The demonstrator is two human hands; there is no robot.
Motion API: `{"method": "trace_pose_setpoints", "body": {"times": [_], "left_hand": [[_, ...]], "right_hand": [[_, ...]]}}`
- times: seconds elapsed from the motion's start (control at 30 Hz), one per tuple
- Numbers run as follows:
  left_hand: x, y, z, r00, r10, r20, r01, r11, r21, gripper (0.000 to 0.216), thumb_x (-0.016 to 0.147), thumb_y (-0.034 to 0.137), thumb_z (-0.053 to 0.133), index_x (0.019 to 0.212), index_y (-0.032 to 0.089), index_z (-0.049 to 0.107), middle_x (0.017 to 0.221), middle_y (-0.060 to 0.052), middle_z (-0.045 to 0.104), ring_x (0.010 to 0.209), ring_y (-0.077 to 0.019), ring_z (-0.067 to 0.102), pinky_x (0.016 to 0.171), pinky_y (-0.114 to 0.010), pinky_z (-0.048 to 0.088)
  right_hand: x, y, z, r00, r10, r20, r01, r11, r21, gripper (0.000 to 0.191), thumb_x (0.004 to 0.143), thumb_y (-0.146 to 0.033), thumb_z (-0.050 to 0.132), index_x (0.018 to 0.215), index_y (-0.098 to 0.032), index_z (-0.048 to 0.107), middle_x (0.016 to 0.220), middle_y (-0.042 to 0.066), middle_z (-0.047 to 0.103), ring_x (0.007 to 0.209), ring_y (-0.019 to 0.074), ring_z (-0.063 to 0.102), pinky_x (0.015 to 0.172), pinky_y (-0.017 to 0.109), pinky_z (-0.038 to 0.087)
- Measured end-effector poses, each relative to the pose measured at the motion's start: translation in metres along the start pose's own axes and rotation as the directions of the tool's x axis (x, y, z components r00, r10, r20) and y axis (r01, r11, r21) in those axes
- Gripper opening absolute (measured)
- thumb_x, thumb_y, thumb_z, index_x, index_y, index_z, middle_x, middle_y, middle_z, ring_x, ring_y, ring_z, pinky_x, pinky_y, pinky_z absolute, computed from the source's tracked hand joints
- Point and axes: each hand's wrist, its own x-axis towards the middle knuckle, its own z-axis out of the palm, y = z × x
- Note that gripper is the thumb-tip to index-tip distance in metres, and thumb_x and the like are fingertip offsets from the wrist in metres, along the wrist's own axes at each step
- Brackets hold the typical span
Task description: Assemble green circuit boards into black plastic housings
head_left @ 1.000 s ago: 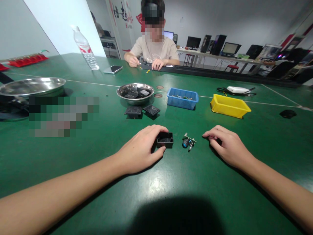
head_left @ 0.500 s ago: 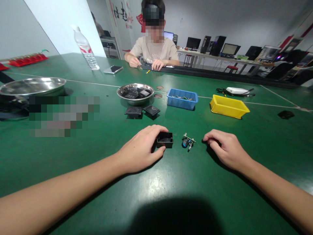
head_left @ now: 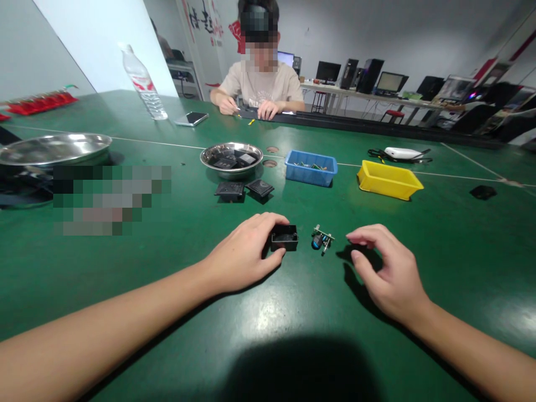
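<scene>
The left hand [head_left: 243, 254] rests on the green table [head_left: 293, 312], with thumb and fingers closed around the left side of a small open black box [head_left: 284, 238]. The box sits flat on the table, opening upward. Just right of the box, not touching it, lies a small part with a blue knob and metal pins [head_left: 321, 240].

The right hand [head_left: 387, 273] is raised slightly above the table, to the right of the small part and near it. Its fingers are curled and spread loosely; it holds nothing.

Beyond the box lie two black covers [head_left: 243, 190], side by side. Behind them stands a metal bowl [head_left: 231, 157] containing more black pieces. To the right of the bowl are a blue bin [head_left: 310, 168] and, further right, a yellow bin [head_left: 388, 181]. A large metal pan [head_left: 54, 148] stands at far left. A water bottle [head_left: 141, 82] and a phone [head_left: 191, 118] are at the far side, where another person [head_left: 262, 84] sits with both hands on the table edge.
</scene>
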Motion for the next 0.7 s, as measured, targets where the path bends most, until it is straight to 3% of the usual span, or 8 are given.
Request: {"method": "trace_pose_setpoints", "body": {"times": [0.13,0.27,0.7], "left_hand": [[0.001,0.000,0.000,1.000,0.003,-0.003,-0.003,1.000,0.008,0.035,0.090,0.032,0.060,0.122,0.019,0.061,0.115,-0.010,0.070,0.107,-0.0284,0.066,0.099,-0.046,0.053],[0.003,0.002,-0.001,1.000,-0.009,-0.017,0.009,1.000,-0.006,0.032,0.088,0.032,0.063,0.117,0.019,0.062,0.111,-0.009,0.070,0.104,-0.0273,0.065,0.097,-0.044,0.053],[0.001,0.002,-0.003,0.999,0.037,-0.038,-0.039,0.998,-0.050,0.027,0.087,0.023,0.066,0.114,0.019,0.061,0.108,-0.004,0.069,0.101,-0.0220,0.066,0.093,-0.035,0.051]], "right_hand": [[0.001,-0.013,0.008,0.981,-0.108,0.161,0.126,0.986,-0.105,0.030,0.092,-0.017,0.058,0.119,-0.020,0.068,0.114,0.014,0.067,0.105,0.0280,0.066,0.089,0.046,0.055],[0.008,-0.005,0.008,0.950,-0.120,0.289,0.155,0.983,-0.103,0.028,0.094,-0.018,0.057,0.119,-0.020,0.069,0.117,0.013,0.070,0.107,0.0284,0.068,0.089,0.046,0.055],[0.012,0.009,-0.005,0.941,-0.156,0.301,0.142,0.988,0.066,0.028,0.095,-0.013,0.059,0.118,-0.021,0.072,0.117,0.009,0.076,0.107,0.0207,0.075,0.094,0.034,0.061]]}}
